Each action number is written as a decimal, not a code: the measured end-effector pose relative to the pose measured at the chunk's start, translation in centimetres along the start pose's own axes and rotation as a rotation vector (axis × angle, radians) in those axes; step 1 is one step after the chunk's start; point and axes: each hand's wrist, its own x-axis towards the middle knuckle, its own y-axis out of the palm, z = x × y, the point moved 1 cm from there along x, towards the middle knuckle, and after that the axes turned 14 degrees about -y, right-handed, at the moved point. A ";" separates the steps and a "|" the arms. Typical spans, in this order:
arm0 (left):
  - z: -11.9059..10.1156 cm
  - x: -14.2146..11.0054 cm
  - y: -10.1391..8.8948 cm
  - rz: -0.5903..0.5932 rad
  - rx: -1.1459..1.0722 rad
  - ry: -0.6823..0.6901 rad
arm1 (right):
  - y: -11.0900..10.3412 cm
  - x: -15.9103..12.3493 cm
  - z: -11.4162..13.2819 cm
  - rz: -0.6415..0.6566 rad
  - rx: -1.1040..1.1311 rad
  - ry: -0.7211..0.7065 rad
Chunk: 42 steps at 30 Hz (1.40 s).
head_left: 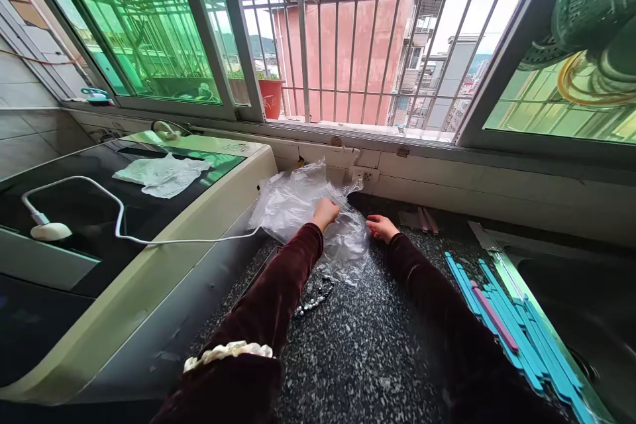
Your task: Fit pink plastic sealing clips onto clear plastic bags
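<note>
By the counter's [358,358] back edge, my left hand [326,212] pinches clear plastic [288,204]; I can't tell if my right hand [382,228] does.

1. Lit by daylight from ahead, through the window bars [302,40].
2. Washed nearly white in the sky [454,16].
3. Glinting off crumpled plastic [293,205].
4. Dim inside the sink [561,278].
5. Stretched at the edges, wide-angle; blurred low along the right sleeve [422,278].

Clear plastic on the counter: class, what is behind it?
Behind the clear plastic, part of the wall and a socket show; the wall's lower part there is covered.
</note>
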 end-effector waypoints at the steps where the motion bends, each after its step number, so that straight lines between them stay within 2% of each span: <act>1: -0.1 -0.1 -0.1 0.003 -0.011 0.015 | 0.1 0.2 0.1 0.020 -0.005 -0.007; 3: -0.3 -0.3 -0.4 0.008 -0.034 0.049 | 0.1 0.3 0.3 0.038 -0.019 -0.039; 6: -0.9 -1.0 -1.0 0.019 -0.073 0.108 | -0.4 0.0 0.9 -0.003 -0.033 -0.139; 10: -2.5 -3.0 -1.5 0.033 -0.128 0.224 | -2.6 -1.7 2.3 -0.108 -0.037 -0.323; 13: -3.7 -5.4 -1.3 0.044 -0.156 0.330 | -4.8 -4.0 3.2 -0.180 -0.049 -0.432; 15: -4.2 -7.3 -1.0 0.046 -0.163 0.478 | -6.1 -6.0 3.4 -0.225 -0.058 -0.481; 18: -4.1 -10.7 -0.4 0.023 -0.111 0.670 | -7.6 -9.6 3.0 -0.278 -0.091 -0.540; 19: -3.8 -11.8 -0.1 0.015 -0.088 0.715 | -7.9 -11.0 2.8 -0.310 -0.151 -0.600; 25: 0.3 -17.8 1.0 -0.098 0.133 0.984 | -8.8 -18.8 0.1 -0.398 -0.577 -0.907; 28: 3.4 -19.5 1.8 -0.150 0.244 1.071 | -8.4 -21.7 -1.3 -0.352 -0.769 -1.046; 32: 7.7 -20.8 2.7 -0.197 0.338 1.109 | -7.2 -24.5 -3.0 -0.321 -0.945 -1.204; 36: 11.1 -21.7 2.7 -0.219 0.361 1.132 | -5.4 -26.5 -4.2 -0.307 -1.069 -1.249; 42: 14.7 -22.7 1.8 -0.219 0.350 1.183 | -3.0 -28.7 -5.4 -0.218 -1.178 -1.224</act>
